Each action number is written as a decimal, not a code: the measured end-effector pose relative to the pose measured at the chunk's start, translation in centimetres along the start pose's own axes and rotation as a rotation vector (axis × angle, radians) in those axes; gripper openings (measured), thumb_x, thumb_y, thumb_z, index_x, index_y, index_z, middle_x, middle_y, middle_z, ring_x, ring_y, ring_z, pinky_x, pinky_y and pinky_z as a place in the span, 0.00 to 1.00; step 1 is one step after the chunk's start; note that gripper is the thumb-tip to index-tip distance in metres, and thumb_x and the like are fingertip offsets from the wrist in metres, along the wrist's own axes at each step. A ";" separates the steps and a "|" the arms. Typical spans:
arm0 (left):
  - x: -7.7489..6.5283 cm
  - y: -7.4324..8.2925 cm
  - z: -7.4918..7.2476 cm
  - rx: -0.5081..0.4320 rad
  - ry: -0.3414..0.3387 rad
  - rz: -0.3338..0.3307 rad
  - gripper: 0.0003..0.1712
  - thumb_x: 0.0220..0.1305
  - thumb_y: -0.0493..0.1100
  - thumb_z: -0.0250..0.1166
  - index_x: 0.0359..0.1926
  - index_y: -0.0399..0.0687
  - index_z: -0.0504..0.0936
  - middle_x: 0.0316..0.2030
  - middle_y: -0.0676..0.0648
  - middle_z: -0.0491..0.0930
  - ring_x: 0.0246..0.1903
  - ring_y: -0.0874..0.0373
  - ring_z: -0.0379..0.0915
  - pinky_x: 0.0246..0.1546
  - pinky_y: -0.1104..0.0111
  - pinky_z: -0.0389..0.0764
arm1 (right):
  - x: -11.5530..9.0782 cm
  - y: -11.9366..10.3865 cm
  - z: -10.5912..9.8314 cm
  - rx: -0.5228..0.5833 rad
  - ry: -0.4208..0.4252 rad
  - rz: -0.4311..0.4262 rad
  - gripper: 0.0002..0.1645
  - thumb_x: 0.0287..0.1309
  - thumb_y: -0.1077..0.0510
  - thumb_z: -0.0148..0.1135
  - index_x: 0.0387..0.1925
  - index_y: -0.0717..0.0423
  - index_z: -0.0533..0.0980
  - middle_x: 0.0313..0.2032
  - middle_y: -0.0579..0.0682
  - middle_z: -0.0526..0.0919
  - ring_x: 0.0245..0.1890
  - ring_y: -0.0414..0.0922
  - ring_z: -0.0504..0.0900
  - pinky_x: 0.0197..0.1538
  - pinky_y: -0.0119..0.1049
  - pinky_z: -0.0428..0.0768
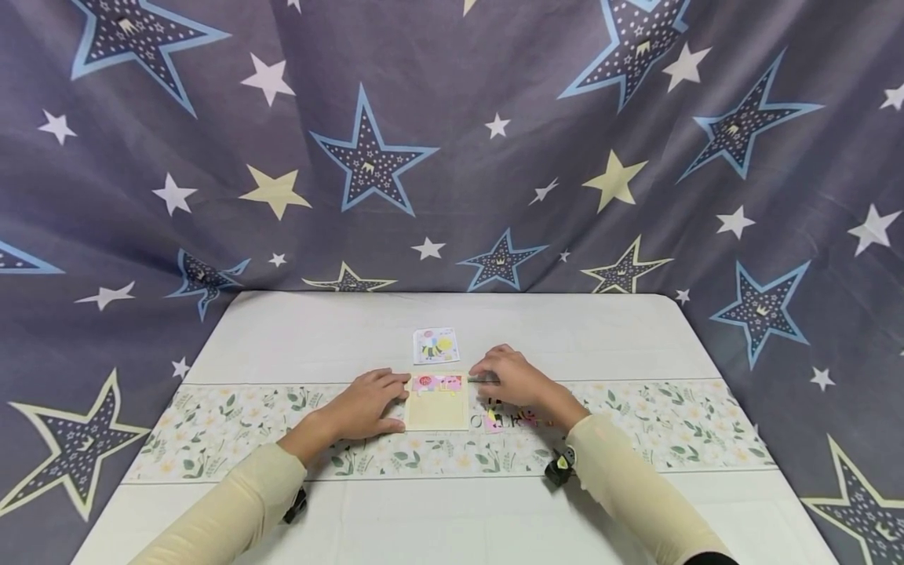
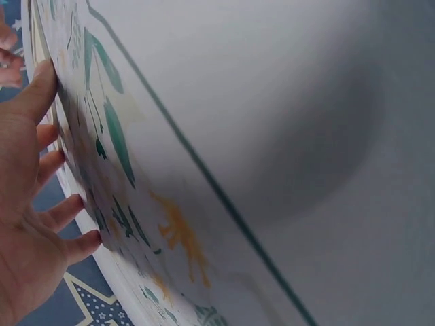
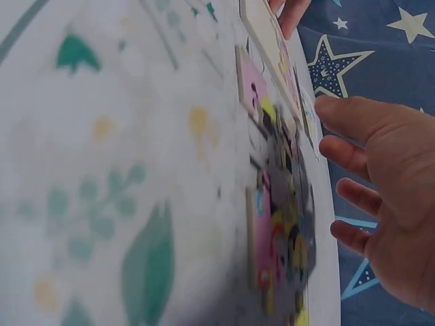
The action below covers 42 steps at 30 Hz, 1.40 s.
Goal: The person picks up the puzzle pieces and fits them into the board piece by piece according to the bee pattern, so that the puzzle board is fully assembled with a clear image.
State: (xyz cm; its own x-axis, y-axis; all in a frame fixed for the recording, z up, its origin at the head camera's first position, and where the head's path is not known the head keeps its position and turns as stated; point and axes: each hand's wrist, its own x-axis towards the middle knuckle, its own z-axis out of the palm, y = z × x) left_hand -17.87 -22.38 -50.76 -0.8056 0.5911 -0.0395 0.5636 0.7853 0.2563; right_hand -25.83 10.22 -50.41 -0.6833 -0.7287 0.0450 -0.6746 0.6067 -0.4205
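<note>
Left hand [image 1: 367, 404] and right hand [image 1: 514, 378], fingers [image 3: 353, 119] apart, flank a rectangular board [image 1: 438, 414] (flat, cream).

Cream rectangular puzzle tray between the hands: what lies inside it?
Pink printed puzzle pieces lie along the far edge of the cream rectangular puzzle tray; the nearer part shows bare. What lies beneath the pieces is covered and cannot be seen.

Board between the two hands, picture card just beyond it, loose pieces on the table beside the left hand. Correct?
One slip: the loose pieces lie beside the right hand, not the left hand; the head view shows it. The board is between the hands and the picture card just beyond it, as you say.
</note>
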 end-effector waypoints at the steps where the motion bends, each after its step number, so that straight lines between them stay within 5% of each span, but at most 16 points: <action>1: 0.0 0.0 0.0 -0.002 -0.001 -0.001 0.32 0.66 0.61 0.68 0.63 0.47 0.78 0.74 0.42 0.67 0.73 0.35 0.60 0.75 0.41 0.61 | -0.3 0.1 -0.1 0.001 -0.006 0.003 0.19 0.63 0.51 0.70 0.55 0.49 0.84 0.47 0.45 0.87 0.61 0.51 0.76 0.68 0.56 0.72; 17: 0.1 0.0 0.0 -0.002 0.004 -0.003 0.32 0.66 0.61 0.68 0.62 0.47 0.78 0.74 0.43 0.67 0.73 0.36 0.60 0.75 0.41 0.61 | -2.9 1.0 -0.1 -0.070 -0.040 0.027 0.21 0.61 0.51 0.73 0.56 0.45 0.84 0.50 0.46 0.85 0.65 0.56 0.73 0.65 0.61 0.73; 42: 0.1 0.0 0.1 -0.014 -0.008 -0.020 0.32 0.66 0.61 0.68 0.62 0.48 0.78 0.74 0.43 0.67 0.74 0.35 0.59 0.75 0.40 0.61 | -2.6 1.5 0.7 -0.084 0.034 -0.063 0.17 0.64 0.52 0.67 0.53 0.43 0.85 0.46 0.45 0.84 0.60 0.52 0.76 0.59 0.57 0.76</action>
State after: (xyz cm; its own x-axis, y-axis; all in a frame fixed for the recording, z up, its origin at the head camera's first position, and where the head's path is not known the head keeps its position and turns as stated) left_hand -17.91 -22.29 -50.81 -0.8153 0.5767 -0.0522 0.5448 0.7945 0.2684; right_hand -24.86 12.82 -51.81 -0.6469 -0.7559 0.1006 -0.7367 0.5855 -0.3384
